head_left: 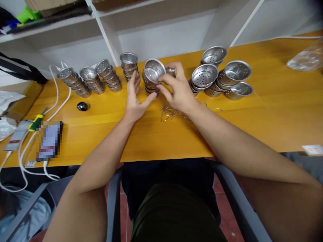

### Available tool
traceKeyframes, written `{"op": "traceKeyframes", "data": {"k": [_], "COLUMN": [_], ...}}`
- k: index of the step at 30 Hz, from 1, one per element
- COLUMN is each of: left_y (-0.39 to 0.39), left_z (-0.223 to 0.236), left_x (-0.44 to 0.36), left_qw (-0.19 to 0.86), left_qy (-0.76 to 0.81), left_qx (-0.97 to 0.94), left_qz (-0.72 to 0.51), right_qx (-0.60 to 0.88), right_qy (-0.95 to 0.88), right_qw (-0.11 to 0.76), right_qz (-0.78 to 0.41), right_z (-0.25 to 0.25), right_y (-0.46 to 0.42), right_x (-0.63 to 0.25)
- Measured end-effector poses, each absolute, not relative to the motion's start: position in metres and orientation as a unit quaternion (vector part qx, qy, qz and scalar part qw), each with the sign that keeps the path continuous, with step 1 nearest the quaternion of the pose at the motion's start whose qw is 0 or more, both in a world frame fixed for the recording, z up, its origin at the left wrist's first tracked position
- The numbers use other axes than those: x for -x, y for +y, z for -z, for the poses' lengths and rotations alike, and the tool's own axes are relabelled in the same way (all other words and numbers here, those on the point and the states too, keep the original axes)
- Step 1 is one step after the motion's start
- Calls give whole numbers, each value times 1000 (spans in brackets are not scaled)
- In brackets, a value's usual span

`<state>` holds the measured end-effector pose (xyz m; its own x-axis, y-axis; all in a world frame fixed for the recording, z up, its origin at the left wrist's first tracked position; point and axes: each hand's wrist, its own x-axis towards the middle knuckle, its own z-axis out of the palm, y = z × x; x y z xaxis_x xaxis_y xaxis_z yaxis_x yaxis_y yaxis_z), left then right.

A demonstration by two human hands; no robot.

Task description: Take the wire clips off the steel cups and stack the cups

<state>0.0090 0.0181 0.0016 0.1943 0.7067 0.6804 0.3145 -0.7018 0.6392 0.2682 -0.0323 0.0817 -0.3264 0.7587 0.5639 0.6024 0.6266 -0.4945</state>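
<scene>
A perforated metal cup (pixel 153 72) sits at the top of a short stack in front of me, tilted a little towards me. The fingers and thumb of my right hand (pixel 178 88) pinch its right side, where a shiny metal piece juts out behind the fingers. My left hand (pixel 135 101) is open at the left of this stack, thumb and fingers apart, holding nothing. Just behind its fingers rises another stack of perforated cups (pixel 129 62). Under my right forearm and wrist lies a tangle of thin bent wires (pixel 170 112).
Several stacks of perforated cups (pixel 88 75) stand left, and wider ones (pixel 205 76) stand right. A small black object (pixel 82 106), phone (pixel 50 140), screwdriver (pixel 36 123) and white cables (pixel 67 97) lie left. A clear plastic bag (pixel 306 57) lies far right. Shelving (pixel 161 37) backs the table.
</scene>
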Motion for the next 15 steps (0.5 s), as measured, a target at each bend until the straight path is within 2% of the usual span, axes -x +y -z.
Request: {"op": "traceKeyframes", "data": {"k": [7,15], "left_y": [57,50], "left_z": [48,37], "left_x": [-5,-8], "left_qw": [231,216], "left_qy": [343,387], "left_qx": [-752,-725], "left_qz": [-513,-527], "right_qx": [443,416], "right_qy": [-799,-828], "right_qw": [399,366], "right_qz": [-82,-83], "right_z": [-75,-76], "right_y": [-12,-17], "right_x": [-258,-262]}}
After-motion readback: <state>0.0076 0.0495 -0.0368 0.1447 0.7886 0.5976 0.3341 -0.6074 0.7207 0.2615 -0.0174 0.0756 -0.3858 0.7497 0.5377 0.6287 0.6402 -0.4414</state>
